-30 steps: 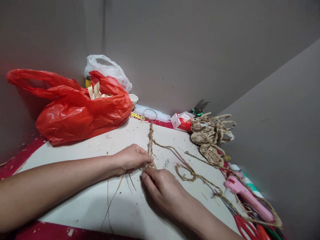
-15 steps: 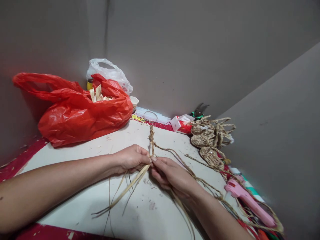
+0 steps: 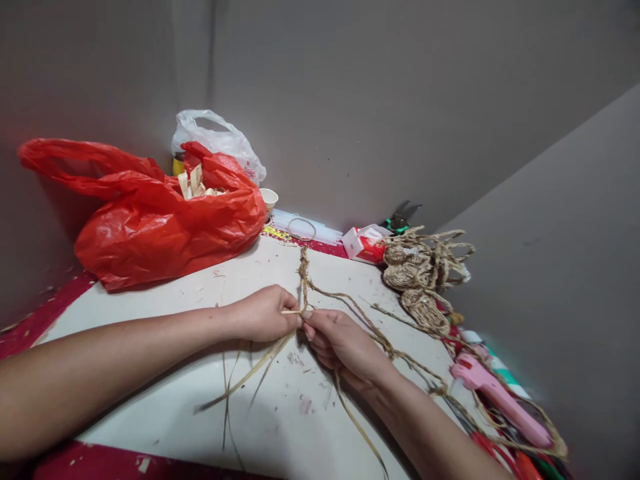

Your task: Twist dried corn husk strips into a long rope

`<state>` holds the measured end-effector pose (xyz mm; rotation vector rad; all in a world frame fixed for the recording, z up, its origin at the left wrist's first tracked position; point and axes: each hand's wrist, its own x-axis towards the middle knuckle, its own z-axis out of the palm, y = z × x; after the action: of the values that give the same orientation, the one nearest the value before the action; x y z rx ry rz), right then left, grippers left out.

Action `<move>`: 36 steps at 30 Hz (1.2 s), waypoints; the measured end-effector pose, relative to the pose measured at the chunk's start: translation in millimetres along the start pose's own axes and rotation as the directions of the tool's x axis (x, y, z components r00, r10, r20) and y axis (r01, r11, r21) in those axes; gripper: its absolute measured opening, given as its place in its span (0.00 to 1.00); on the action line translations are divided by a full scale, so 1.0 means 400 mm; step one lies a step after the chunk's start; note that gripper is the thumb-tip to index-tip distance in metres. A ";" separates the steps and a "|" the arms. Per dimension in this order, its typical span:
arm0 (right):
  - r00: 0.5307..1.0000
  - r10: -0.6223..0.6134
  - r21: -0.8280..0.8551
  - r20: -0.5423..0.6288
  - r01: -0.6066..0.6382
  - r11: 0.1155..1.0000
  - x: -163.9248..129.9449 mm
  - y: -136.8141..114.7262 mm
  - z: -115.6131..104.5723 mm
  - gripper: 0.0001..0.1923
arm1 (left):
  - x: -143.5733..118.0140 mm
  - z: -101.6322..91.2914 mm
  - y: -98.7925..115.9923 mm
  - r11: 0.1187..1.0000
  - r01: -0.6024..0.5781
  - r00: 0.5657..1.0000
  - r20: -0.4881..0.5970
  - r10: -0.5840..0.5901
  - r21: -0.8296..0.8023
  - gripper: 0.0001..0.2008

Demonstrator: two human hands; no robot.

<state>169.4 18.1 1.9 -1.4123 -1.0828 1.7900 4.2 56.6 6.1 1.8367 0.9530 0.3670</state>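
From the head camera, both bare hands meet over the middle of a pale, scuffed work board dotted with straw crumbs. The left hand has its fingers curled in, thumb and forefinger pinched tight on the lower end of a rough, knobbly braided cord that runs straight away across the board toward the back wall. The right hand pinches the same spot from the other side, fingertips closed on a flat, pale straw strip that crosses between the two thumbs. Below the hands, loose straw strands fan out over the board, thin, dry and ribbon-like, some slightly twisted.

A long twisted fibre rope snakes off to the right from the braid, ending near a pink glue gun with a smooth plastic body. Further back on the right sits a heap of small woven pieces, coiled and loopy, coarse as jute. Behind them lie a red-and-white carton and dark pliers with green handles.

On the left, a glossy, crumpled red plastic bag holds pale husk strips; a thin white plastic bag slumps behind it, beside a small paper cup.
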 end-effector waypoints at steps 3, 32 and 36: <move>0.995 -0.032 -0.037 -0.090 0.029 0.999 0.000 0.005 0.008 0.16 | -0.014 -0.008 0.023 0.980 0.021 1.000 -0.023 -0.017 0.199 0.12; 0.989 -0.077 0.271 0.123 0.041 0.962 0.008 0.005 0.026 0.08 | 0.011 0.040 -0.021 0.887 0.116 0.993 0.023 -0.118 -0.446 0.12; 0.996 -0.013 0.140 0.086 0.001 0.990 -0.006 0.018 0.025 0.05 | 0.015 0.058 -0.044 0.970 -0.007 0.991 -0.131 -0.026 -0.244 0.10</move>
<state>160.4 10.5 -2.2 -1.2564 -0.9834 1.8992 14.5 49.9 -20.9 1.5983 0.9620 0.5816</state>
